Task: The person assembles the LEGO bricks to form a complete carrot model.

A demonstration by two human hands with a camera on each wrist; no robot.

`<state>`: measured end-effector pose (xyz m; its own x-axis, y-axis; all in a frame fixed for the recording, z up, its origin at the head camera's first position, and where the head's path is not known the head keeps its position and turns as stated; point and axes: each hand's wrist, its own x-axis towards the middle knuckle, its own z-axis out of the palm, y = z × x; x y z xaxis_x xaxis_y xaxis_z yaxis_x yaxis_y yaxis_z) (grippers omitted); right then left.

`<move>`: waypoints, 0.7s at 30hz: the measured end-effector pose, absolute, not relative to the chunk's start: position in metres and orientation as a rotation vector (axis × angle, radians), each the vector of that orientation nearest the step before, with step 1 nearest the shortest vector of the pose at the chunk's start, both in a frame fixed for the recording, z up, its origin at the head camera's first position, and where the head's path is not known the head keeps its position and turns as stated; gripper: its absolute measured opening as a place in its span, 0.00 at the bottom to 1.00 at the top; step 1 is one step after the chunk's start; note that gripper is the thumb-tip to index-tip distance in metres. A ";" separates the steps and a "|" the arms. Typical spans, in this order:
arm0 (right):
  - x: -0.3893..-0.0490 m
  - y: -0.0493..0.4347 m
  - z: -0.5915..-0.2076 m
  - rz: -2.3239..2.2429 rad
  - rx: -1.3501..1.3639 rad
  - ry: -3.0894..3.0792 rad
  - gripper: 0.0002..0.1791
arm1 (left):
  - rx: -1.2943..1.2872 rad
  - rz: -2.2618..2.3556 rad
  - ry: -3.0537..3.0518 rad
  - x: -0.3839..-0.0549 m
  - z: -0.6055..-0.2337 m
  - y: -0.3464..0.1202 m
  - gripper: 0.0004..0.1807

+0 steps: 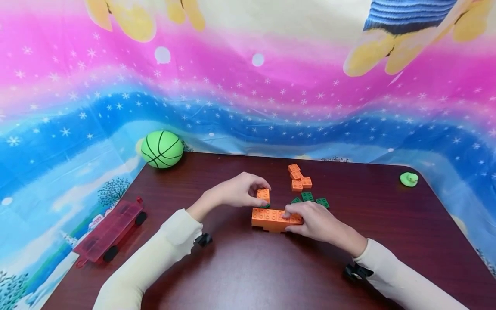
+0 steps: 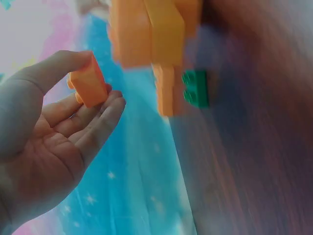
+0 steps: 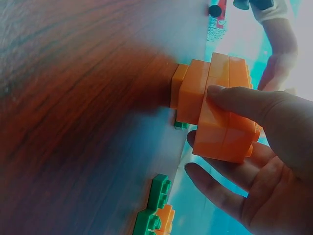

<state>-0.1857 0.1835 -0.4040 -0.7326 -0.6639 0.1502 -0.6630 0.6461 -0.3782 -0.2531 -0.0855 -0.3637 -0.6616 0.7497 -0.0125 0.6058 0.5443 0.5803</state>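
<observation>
My left hand pinches a small orange toy brick between thumb and fingers, with its studs showing in the head view. Just right of and below it is a stepped block of joined orange bricks, wider at the top than at its base. My right hand grips the right end of that block, thumb on the near side, as the right wrist view shows. A green brick lies partly hidden behind the block, below the left hand.
Beyond the block lie several loose orange bricks and some green bricks. A green ball sits at the back left corner, a red toy wagon at the left edge. A green toy duck stands at the far right.
</observation>
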 end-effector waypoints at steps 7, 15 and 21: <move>-0.187 0.183 -0.403 -0.628 -1.138 2.863 0.14 | 1.228 0.801 2.463 -0.230 -0.362 -0.081 0.20; -0.187 0.183 -0.404 -0.629 -1.145 2.861 0.14 | 1.250 0.723 2.515 -0.224 -0.366 -0.080 0.17; -0.186 0.183 -0.405 -0.637 -1.142 2.865 0.14 | 1.193 0.736 2.537 -0.223 -0.369 -0.080 0.16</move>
